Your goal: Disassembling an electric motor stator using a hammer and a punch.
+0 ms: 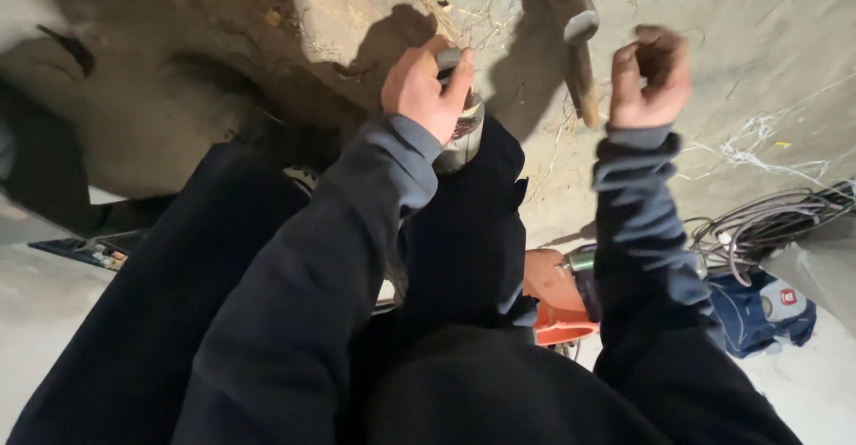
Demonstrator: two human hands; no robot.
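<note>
My left hand [419, 88] is wrapped around the top of a metal cylinder [465, 137] that stands upright over my dark trouser leg. My right hand [655, 75] is raised to the right of it, fingers curled in, and I can make out nothing inside them. A hammer [580, 48] with a metal head and a wooden handle is between the two hands, just left of my right hand and not touching it. It throws a shadow on the dusty concrete floor [767, 53]. Both arms are in dark sleeves.
Another hand [546, 280] rests low at centre right, beside an orange object [563, 329] and a small metal part [584, 258]. A bundle of grey cables [767, 226] lies at right above a blue bag [758, 311]. Wire scraps litter the floor. A flat dark board [89, 249] is at left.
</note>
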